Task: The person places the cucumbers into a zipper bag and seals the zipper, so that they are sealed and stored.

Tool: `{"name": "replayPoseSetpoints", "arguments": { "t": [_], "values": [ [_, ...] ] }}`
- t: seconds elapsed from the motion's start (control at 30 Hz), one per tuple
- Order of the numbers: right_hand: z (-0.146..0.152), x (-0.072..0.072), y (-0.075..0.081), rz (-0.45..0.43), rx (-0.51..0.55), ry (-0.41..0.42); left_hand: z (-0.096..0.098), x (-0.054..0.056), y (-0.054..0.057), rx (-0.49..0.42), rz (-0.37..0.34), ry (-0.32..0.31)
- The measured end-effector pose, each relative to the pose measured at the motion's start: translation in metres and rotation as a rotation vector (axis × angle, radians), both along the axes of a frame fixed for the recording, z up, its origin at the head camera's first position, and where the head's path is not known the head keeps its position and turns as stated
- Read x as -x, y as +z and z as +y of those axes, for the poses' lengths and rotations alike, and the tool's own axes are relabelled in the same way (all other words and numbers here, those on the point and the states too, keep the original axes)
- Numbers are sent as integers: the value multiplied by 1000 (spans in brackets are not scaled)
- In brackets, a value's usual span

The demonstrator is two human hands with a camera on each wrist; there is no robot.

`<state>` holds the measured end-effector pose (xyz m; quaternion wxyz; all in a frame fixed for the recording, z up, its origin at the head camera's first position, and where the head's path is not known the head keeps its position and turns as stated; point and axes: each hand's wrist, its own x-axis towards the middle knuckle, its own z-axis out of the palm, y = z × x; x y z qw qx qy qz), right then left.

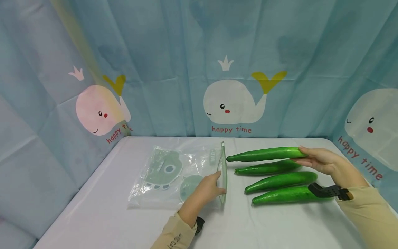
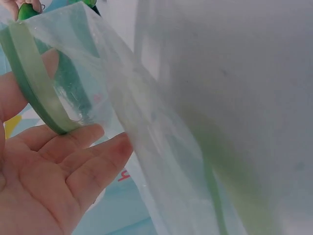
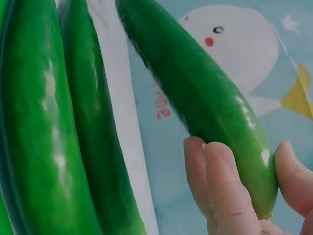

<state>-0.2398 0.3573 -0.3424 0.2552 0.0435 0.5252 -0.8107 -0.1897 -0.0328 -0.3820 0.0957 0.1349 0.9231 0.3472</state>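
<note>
My left hand (image 1: 207,186) holds the mouth of a clear zip bag (image 1: 196,157) that lies flat, with green cartoon prints and a green zip strip. In the left wrist view, the thumb and fingers (image 2: 85,169) are around the green strip (image 2: 36,83), and the mouth gapes. With thumb and fingertips, my right hand (image 1: 321,160) grips a long green cucumber (image 1: 267,154) by its thick right end. Its thin tip points left, close to the bag's mouth. In the right wrist view, this cucumber (image 3: 205,93) is raised beside the others.
Three more cucumbers lie on the white table: one (image 1: 267,168) just below the held one, another (image 1: 281,180) nearer, and the nearest (image 1: 286,195), partly hidden by the right wrist strap (image 1: 329,191). A blue curtain (image 1: 174,103) with whale prints hangs behind the table.
</note>
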Motion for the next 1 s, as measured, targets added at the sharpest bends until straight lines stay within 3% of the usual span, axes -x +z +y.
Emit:
{"name": "replayPoseSetpoints", "arguments": {
  "t": [0.23, 0.6, 1.0],
  "values": [
    [-19, 0, -3, 7, -64, -32, -3, 0, -2, -30, 4, -13],
    [-32, 3, -8, 4, -62, -47, -9, 0, -1, -111, -6, -8],
    [-49, 6, -16, -48, 33, -53, -14, -1, 4, -161, 5, 1]
  ]
}}
